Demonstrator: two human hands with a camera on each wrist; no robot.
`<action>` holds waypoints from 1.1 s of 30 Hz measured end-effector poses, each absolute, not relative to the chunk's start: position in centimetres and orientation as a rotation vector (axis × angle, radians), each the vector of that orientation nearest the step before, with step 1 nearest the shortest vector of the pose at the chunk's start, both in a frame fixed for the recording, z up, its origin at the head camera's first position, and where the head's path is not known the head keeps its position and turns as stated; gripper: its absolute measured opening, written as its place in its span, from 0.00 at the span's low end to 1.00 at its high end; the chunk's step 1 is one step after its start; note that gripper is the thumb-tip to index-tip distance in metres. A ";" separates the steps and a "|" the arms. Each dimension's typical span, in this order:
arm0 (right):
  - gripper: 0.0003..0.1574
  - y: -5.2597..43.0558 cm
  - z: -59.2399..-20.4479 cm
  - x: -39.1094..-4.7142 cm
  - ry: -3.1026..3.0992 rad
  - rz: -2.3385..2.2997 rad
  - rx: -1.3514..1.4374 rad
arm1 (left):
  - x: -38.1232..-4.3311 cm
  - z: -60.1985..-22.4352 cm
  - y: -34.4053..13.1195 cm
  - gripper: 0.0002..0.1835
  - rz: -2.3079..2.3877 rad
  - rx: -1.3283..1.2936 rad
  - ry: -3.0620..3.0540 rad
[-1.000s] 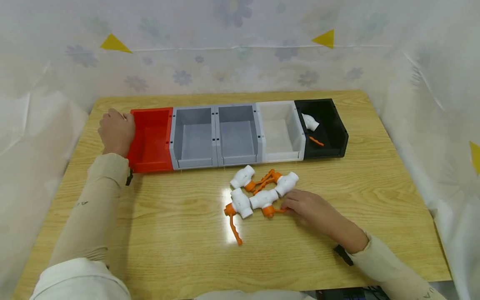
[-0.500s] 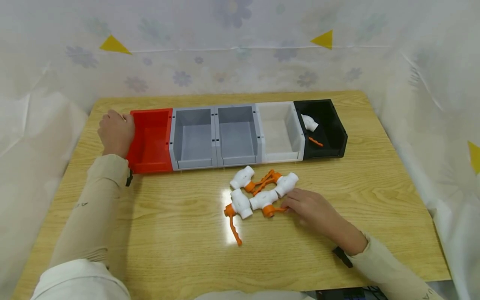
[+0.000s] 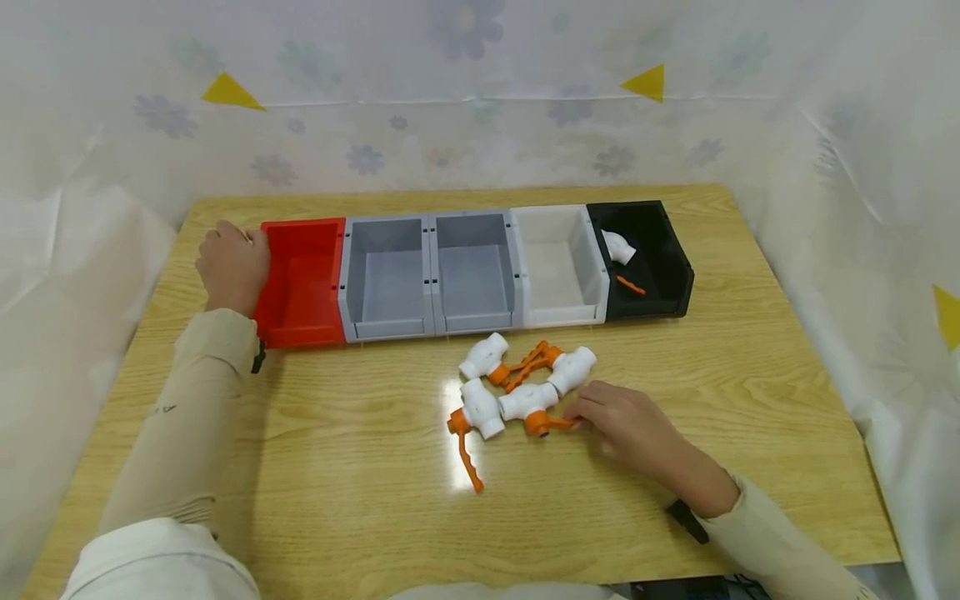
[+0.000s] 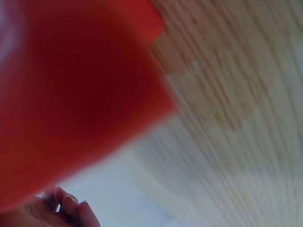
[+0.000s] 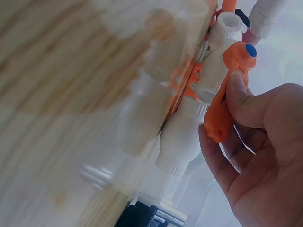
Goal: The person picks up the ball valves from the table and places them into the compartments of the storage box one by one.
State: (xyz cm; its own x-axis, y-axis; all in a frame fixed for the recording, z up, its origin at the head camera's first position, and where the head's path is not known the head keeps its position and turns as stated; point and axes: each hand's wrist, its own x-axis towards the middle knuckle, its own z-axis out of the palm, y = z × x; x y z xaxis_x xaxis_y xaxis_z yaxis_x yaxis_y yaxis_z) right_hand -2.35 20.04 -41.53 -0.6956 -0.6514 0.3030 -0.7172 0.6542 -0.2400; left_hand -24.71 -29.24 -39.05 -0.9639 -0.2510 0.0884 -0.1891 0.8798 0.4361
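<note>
In the head view my right hand [image 3: 622, 421] pinches the orange lever of a white ball valve [image 3: 527, 401]. The right wrist view shows thumb and fingertips on that orange lever [image 5: 219, 118]. Around it on the table lie three similar valves: one upper left [image 3: 482, 356], one at left [image 3: 481, 408] with its lever toward me, and one upper right [image 3: 573, 369]. My left hand [image 3: 234, 265] rests beside the left wall of the red bin [image 3: 303, 336]. In the left wrist view its fingers [image 4: 71, 208] are loosely curled, with nothing seen in them.
Right of the red bin stand two grey bins [image 3: 390, 327], a white bin [image 3: 566, 314] and a black bin [image 3: 678, 304] in one row. A white valve body [image 3: 618, 247] lies inside the black bin, its orange lever [image 3: 631, 284] showing below. White flowered sheeting [image 3: 465, 142] hangs behind the table.
My right hand has shifted very slightly, still pinching the valve's lever, and the valve has tipped a little. The left hand stays beside the red bin.
</note>
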 end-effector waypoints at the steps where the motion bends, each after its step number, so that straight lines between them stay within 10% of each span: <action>1: 0.09 20.1 -41.5 -2.3 -2.678 0.524 1.120 | -24.7 -39.0 -29.2 0.26 -0.653 0.341 -2.906; 33: 0.09 21.3 -37.5 -3.3 -2.734 0.711 0.588 | -24.6 -38.9 -29.1 0.25 -0.679 0.349 -2.912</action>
State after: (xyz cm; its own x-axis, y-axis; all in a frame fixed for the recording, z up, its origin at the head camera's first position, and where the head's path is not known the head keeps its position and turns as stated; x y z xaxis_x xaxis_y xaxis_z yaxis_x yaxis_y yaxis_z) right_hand -3.31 21.27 -37.54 -0.8857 -0.3176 0.3385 -0.4423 0.7988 -0.4078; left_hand -24.62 -29.09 -38.86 -0.9646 -0.2529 0.0743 -0.1939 0.8719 0.4497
